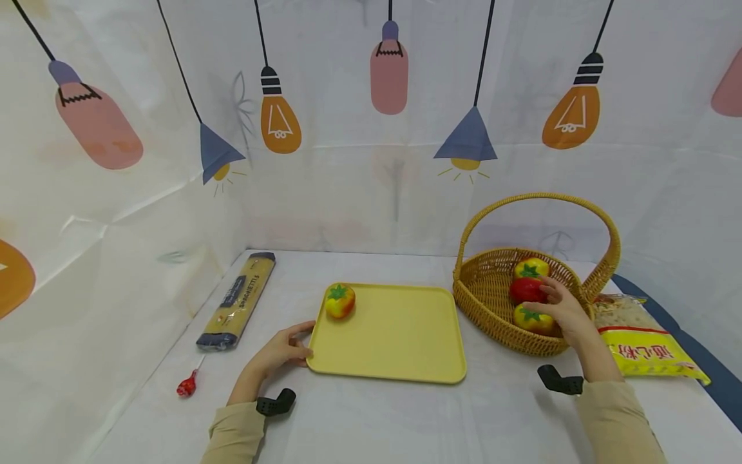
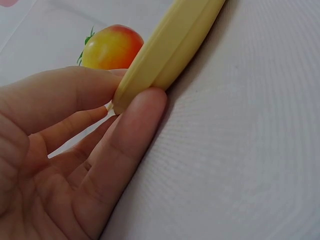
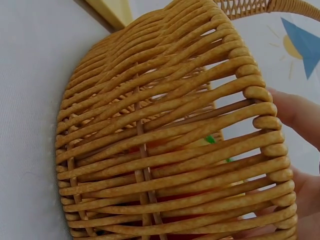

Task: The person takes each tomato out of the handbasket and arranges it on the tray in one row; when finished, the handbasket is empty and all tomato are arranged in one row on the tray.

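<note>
In the head view my left hand (image 1: 284,348) pinches the left edge of a yellow rectangular tray (image 1: 400,335); the left wrist view shows thumb and fingers on its rim (image 2: 172,45). A yellow-red tomato (image 1: 340,301) with a green leafy top sits in the tray's far left corner. On the right, my right hand (image 1: 563,310) reaches into a wicker basket (image 1: 484,309), fingers spread beside a red round fruit (image 1: 526,291). Two yellow-red tomatoes lie there, one behind (image 1: 531,267) and one in front (image 1: 534,320). Basket wall (image 3: 165,135) hides much of this hand in the right wrist view.
A spaghetti packet (image 1: 239,303) lies left of the tray, with a red-wrapped lollipop (image 1: 187,385) nearer me. Right of the basket is a yellow and clear pasta bag (image 1: 649,341). The basket's tall handle (image 1: 539,196) arches above it. Printed cloth walls stand behind and left.
</note>
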Action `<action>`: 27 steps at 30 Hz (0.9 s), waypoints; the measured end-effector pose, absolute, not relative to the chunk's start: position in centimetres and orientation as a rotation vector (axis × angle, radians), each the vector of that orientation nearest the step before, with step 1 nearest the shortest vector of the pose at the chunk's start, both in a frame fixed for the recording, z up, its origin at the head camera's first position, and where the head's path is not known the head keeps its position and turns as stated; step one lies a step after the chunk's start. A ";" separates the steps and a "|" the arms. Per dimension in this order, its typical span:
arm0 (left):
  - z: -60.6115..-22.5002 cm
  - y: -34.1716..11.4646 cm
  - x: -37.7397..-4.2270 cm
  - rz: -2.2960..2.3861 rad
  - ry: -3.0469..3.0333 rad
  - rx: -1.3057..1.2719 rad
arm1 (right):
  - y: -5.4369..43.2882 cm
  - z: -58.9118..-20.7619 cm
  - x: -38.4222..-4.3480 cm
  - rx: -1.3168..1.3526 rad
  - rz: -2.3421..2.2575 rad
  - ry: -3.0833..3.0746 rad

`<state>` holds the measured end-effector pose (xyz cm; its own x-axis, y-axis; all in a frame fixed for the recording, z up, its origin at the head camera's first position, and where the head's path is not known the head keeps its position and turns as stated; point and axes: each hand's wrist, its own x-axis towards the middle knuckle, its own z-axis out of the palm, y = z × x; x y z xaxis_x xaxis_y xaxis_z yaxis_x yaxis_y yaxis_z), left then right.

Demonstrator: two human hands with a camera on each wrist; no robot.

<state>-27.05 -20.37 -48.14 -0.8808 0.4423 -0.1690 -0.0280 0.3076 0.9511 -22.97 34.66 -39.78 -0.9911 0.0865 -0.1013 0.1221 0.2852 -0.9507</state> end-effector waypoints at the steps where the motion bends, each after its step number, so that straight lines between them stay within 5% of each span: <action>1: -48.1 -20.4 -27.0 1.599 2.181 0.372 | 34.7 -39.8 -23.0 0.179 -1.831 2.488; 27: -48.2 -20.4 -27.1 1.598 2.175 0.356 | 35.1 -40.3 -23.9 0.030 -1.417 2.483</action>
